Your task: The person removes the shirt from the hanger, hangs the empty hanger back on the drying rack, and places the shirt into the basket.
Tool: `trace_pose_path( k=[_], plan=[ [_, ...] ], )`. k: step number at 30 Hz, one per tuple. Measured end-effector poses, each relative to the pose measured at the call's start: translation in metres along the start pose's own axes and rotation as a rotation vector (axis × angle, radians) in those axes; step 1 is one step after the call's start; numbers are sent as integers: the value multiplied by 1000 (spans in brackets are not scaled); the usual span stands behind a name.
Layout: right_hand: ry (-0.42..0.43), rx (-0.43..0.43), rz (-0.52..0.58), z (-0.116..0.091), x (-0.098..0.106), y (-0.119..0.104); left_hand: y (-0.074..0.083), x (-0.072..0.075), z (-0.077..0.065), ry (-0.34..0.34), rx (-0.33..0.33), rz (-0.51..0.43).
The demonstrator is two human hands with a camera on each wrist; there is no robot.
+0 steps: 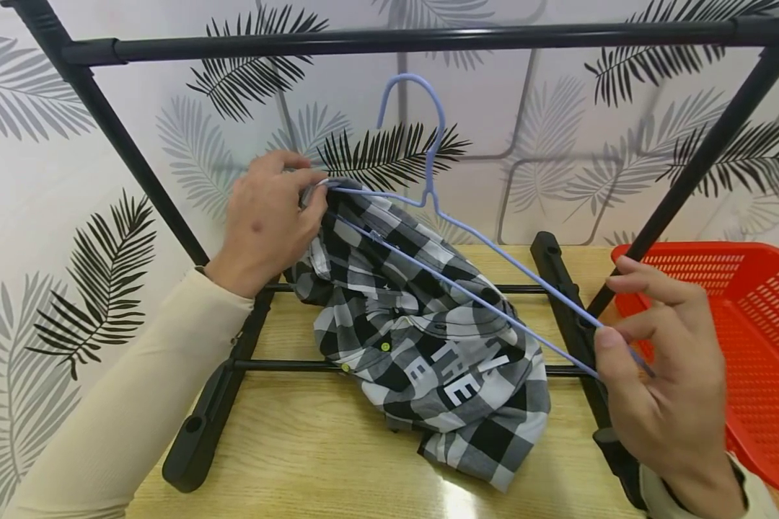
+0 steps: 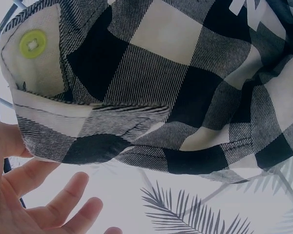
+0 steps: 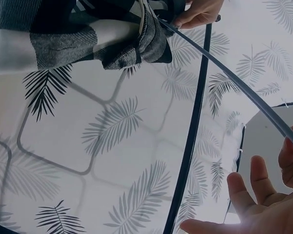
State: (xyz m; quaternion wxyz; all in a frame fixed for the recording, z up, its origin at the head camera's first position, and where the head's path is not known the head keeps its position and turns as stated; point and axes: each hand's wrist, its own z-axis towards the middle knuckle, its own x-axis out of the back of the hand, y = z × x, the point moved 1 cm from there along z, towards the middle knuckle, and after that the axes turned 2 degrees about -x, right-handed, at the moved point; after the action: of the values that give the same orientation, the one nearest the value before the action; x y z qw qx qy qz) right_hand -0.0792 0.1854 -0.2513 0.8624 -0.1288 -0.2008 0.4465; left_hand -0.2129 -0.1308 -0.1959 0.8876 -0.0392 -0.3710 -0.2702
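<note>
A black, white and grey checked shirt (image 1: 422,360) with lettering and yellow-green buttons hangs bunched from my left hand (image 1: 269,216), which pinches its upper left edge. The left end of a thin blue hanger (image 1: 503,254) runs into the cloth at those fingers. At the other side, my right hand (image 1: 671,367) pinches the hanger's right end between thumb and fingers, outside the shirt. The hanger's hook points up. In the left wrist view a green button (image 2: 33,44) shows on the cloth above the fingers. The right wrist view shows the hanger bar (image 3: 244,87) stretching between both hands.
A black clothes rack frame surrounds the work, its top bar (image 1: 396,42) above the hanger and its feet (image 1: 195,447) on the wooden table (image 1: 285,447). A red basket (image 1: 753,288) stands at the right. Behind is a leaf-patterned wall (image 1: 558,130).
</note>
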Motion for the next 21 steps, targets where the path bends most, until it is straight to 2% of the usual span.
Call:
trace_pose_path(
  k=[4,17,21],
  plan=[
    [-8,-11,-22,1,4,0,-5,-2,1,-15,26,19],
    [3,-12,14,0,13,7,-18,-8,3,-72,113,35],
    [9,-18,63,-2,16,11,-22,-10,4,-89,138,38]
  ],
)
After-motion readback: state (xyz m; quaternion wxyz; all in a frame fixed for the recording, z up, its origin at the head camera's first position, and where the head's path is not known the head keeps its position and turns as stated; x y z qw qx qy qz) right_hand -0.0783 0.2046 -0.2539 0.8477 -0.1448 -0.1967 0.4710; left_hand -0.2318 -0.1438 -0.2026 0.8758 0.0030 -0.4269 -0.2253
